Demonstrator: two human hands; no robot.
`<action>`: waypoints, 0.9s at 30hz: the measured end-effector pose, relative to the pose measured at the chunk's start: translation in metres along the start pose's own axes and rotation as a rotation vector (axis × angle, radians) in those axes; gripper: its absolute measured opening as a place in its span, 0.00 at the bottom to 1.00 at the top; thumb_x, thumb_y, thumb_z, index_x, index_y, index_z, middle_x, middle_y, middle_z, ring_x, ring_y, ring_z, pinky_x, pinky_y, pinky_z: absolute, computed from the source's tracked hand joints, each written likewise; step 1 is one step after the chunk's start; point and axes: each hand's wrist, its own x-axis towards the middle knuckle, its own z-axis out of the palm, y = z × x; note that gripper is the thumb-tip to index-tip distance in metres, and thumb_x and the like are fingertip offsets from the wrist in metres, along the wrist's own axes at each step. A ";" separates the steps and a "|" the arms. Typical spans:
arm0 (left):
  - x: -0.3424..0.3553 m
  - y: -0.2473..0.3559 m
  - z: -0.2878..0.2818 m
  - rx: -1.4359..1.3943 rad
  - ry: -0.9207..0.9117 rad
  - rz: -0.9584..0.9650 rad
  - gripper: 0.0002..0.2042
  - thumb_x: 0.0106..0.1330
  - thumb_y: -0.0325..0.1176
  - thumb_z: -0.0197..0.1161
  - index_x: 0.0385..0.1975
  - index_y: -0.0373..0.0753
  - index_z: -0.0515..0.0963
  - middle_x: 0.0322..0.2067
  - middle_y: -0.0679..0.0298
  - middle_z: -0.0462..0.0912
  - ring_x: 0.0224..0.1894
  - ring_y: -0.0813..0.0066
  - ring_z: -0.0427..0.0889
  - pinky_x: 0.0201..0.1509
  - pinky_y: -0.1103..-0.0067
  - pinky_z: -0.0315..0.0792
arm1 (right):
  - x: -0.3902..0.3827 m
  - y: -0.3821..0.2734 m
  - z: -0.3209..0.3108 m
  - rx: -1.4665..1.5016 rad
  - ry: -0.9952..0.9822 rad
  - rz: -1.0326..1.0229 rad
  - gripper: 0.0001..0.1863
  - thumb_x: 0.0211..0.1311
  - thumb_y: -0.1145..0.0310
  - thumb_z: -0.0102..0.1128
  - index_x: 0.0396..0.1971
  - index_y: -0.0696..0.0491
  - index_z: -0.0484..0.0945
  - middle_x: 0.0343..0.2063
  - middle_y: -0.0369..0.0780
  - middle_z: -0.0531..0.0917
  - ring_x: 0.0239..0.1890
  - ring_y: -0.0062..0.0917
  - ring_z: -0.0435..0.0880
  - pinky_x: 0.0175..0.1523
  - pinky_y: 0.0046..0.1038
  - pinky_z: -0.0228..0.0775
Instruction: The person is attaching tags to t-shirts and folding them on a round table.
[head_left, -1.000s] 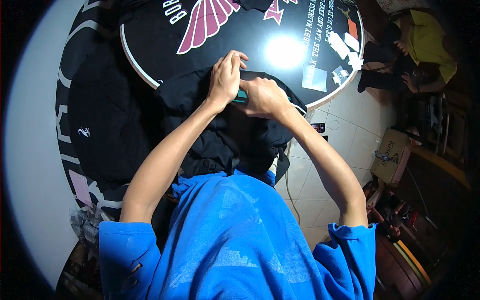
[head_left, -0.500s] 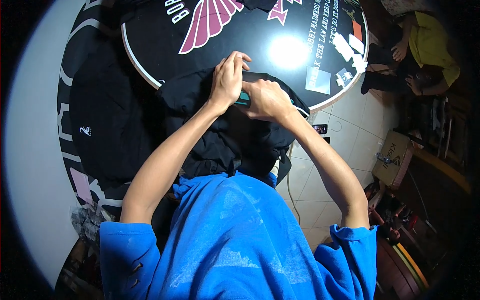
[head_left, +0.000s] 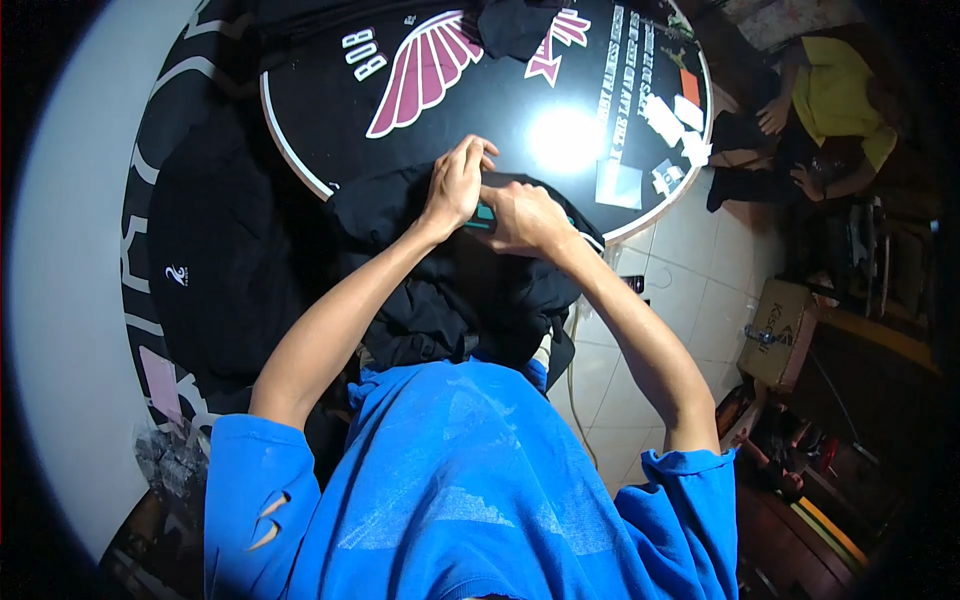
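Observation:
Black cloth (head_left: 420, 310), apparently a garment, is bunched over my lap and the near edge of the round table. My right hand (head_left: 525, 218) is closed around a teal handheld tool (head_left: 482, 214); its exact kind is hidden by the fingers and cloth. A white strip or cord (head_left: 592, 238) shows beside the right wrist. My left hand (head_left: 458, 190) lies against the black cloth just left of the tool, fingers stretched out and slightly bent, thumb side close to the right hand.
The round black table (head_left: 390, 165) bears a pink wing print, with folded dark cloth (head_left: 515, 28) at its far side. White scraps (head_left: 675, 130) lie near its right edge. A person in yellow (head_left: 840, 105) sits at right, above a cardboard box (head_left: 778, 333). More black clothing (head_left: 215, 270) lies left.
The view has shifted, so the table sits lower and farther left in the picture. Both hands keep their places on the cloth, with the teal tool still in the right.

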 end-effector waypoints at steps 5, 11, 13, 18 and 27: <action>0.015 -0.011 -0.010 -0.297 -0.191 -0.246 0.30 0.89 0.56 0.41 0.49 0.37 0.86 0.39 0.58 0.89 0.46 0.66 0.86 0.57 0.68 0.77 | 0.001 0.000 0.004 0.037 0.047 -0.044 0.30 0.60 0.53 0.79 0.58 0.52 0.79 0.35 0.54 0.92 0.39 0.54 0.93 0.47 0.51 0.88; 0.006 -0.021 -0.052 -0.339 -0.045 -0.164 0.30 0.91 0.54 0.41 0.47 0.38 0.88 0.42 0.63 0.90 0.45 0.73 0.86 0.55 0.73 0.78 | -0.013 -0.016 -0.009 -0.050 0.033 -0.016 0.35 0.65 0.42 0.77 0.56 0.56 0.77 0.33 0.54 0.90 0.38 0.55 0.92 0.43 0.49 0.87; -0.003 -0.028 -0.063 -0.358 0.014 -0.130 0.29 0.91 0.53 0.41 0.47 0.38 0.88 0.42 0.63 0.90 0.46 0.73 0.87 0.55 0.74 0.78 | -0.022 -0.024 -0.016 0.027 0.110 0.022 0.36 0.65 0.41 0.77 0.55 0.56 0.76 0.34 0.54 0.90 0.37 0.56 0.92 0.42 0.49 0.86; -0.027 -0.027 -0.077 -0.334 0.219 0.002 0.26 0.93 0.45 0.42 0.45 0.33 0.86 0.42 0.62 0.89 0.46 0.73 0.87 0.56 0.74 0.79 | -0.041 -0.030 -0.024 0.109 0.386 -0.020 0.35 0.63 0.47 0.82 0.53 0.58 0.74 0.34 0.54 0.89 0.38 0.58 0.91 0.41 0.49 0.84; -0.107 -0.016 -0.106 0.279 0.176 0.255 0.20 0.88 0.34 0.46 0.40 0.31 0.85 0.41 0.54 0.85 0.47 0.56 0.83 0.57 0.64 0.76 | -0.038 0.060 -0.034 0.266 0.783 0.368 0.34 0.75 0.56 0.71 0.63 0.64 0.62 0.48 0.65 0.83 0.51 0.58 0.88 0.57 0.48 0.80</action>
